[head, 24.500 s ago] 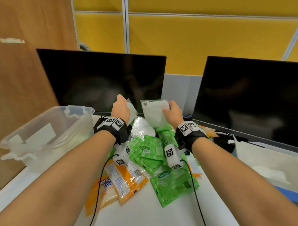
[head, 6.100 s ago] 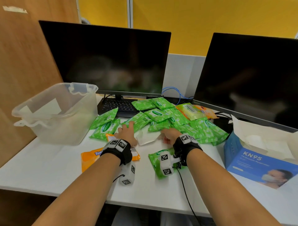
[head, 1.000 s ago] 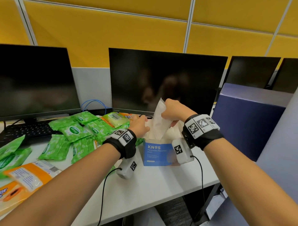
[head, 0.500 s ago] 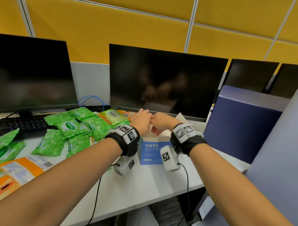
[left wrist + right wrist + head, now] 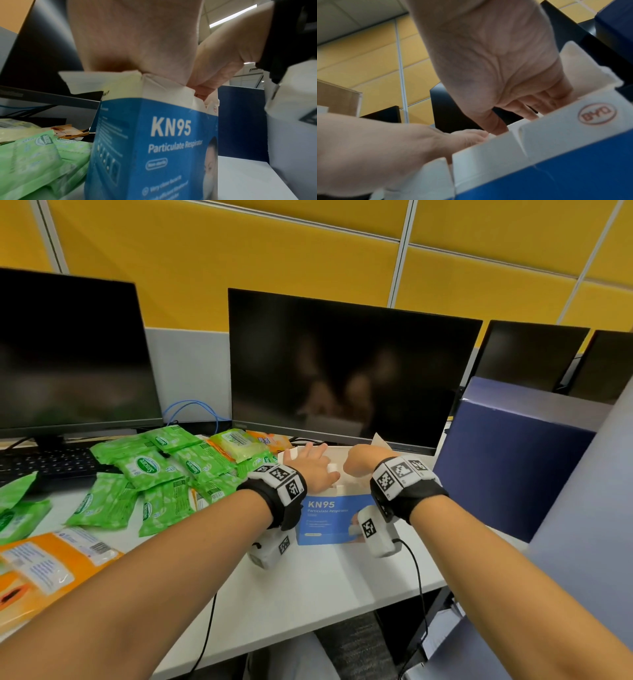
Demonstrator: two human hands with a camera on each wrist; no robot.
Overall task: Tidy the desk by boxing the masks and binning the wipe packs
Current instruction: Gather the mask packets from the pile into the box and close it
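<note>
The blue KN95 mask box point(image 5: 329, 517) stands upright near the desk's front right, its white top flaps open. My left hand point(image 5: 308, 462) lies flat on the left part of the box top, fingers spread and straight. My right hand point(image 5: 363, 462) is beside it, fingers pointing down into the opening. In the right wrist view the right hand's fingers point(image 5: 544, 100) go into the box point(image 5: 573, 162), their tips hidden. In the left wrist view the left palm point(image 5: 137, 40) rests on the box rim point(image 5: 142, 75). No mask shows clearly. Green wipe packs point(image 5: 150, 470) lie in a heap to the left.
Orange wipe packs point(image 5: 44, 563) lie at the near left, a yellow-green pack point(image 5: 236, 443) behind the heap. Two dark monitors point(image 5: 342, 371) stand at the back, a keyboard point(image 5: 44, 465) under the left one. A dark blue partition point(image 5: 507, 453) bounds the desk on the right.
The white mask that my right hand held above the box has gone down into it. My left hand has spread flat on the box top, and the hands have moved slightly apart.
</note>
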